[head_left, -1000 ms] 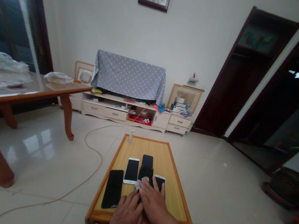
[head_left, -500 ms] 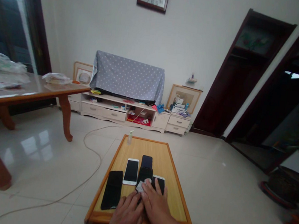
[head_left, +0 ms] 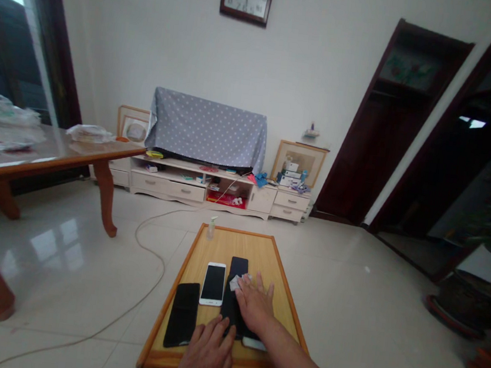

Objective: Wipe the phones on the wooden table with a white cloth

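Note:
On a small wooden table (head_left: pixel 275 273) lie several phones: a large black one (head_left: pixel 183 314) at the left, a white one (head_left: pixel 213 284) beside it, a dark one (head_left: pixel 234 292) in the middle and a white-edged one (head_left: pixel 254 343) under my right forearm. My right hand (head_left: pixel 254 303) lies over the dark phone, fingers pressing a small white cloth (head_left: pixel 236 282) onto it. My left hand (head_left: pixel 207 354) rests flat on the table's near edge, fingertips touching the dark phone's lower end.
A small clear bottle (head_left: pixel 211 227) stands at the table's far edge. A cable (head_left: pixel 148 255) runs across the tiled floor. A larger wooden table (head_left: pixel 54 153) stands at left, a TV stand with a covered screen (head_left: pixel 207 129) at the back wall, dark doorways at right.
My right hand has slid the white cloth away from me, up along the dark phone. The white-edged phone now shows under my forearm. My left hand has stayed put.

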{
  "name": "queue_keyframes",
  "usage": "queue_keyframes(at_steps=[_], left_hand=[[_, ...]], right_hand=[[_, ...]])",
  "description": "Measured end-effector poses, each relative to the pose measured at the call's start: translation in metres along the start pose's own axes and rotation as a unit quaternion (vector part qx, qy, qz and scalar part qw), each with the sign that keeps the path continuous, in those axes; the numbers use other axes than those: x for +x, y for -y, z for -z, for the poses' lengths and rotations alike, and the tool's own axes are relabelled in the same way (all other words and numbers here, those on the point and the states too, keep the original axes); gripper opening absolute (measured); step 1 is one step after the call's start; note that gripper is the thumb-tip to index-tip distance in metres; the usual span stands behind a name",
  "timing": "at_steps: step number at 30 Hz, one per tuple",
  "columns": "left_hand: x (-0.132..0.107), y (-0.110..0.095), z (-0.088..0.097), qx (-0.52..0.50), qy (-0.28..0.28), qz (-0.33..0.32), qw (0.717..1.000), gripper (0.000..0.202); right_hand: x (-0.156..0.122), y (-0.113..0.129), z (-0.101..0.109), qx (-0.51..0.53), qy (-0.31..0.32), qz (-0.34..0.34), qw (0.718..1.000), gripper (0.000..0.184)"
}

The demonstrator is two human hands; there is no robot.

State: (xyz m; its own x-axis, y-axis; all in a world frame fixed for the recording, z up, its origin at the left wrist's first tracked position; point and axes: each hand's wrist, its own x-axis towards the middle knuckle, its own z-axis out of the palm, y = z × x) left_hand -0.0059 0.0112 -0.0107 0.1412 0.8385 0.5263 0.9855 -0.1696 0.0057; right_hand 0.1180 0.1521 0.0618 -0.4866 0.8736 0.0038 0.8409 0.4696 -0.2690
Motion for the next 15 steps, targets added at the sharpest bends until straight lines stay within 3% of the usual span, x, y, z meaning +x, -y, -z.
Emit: queue_keyframes(at_steps=[7,9,11,15], left_hand=[[0.0,0.002,-0.005,-0.021,0.01,0.011,1.0,0.037],[0.0,0.002,-0.005,-0.023,0.016,0.013,1.0,0.038],[0.001,0.001,-0.003,-0.019,0.013,0.012,1.0,0.041],[0.002,-0.001,-0.001,0.0,-0.012,-0.004,1.0,0.043]], right_hand=[[-0.091,-0.011,-0.028,0.03,0.008,0.074,0.997,0.051],[-0.102,-0.015,-0.032,0.034,0.014,0.072,0.997,0.052],[-0.094,-0.016,-0.03,0.034,0.007,0.062,0.998,0.051],[-0.043,-0.01,-0.014,0.023,-0.013,0.03,0.999,0.051]])
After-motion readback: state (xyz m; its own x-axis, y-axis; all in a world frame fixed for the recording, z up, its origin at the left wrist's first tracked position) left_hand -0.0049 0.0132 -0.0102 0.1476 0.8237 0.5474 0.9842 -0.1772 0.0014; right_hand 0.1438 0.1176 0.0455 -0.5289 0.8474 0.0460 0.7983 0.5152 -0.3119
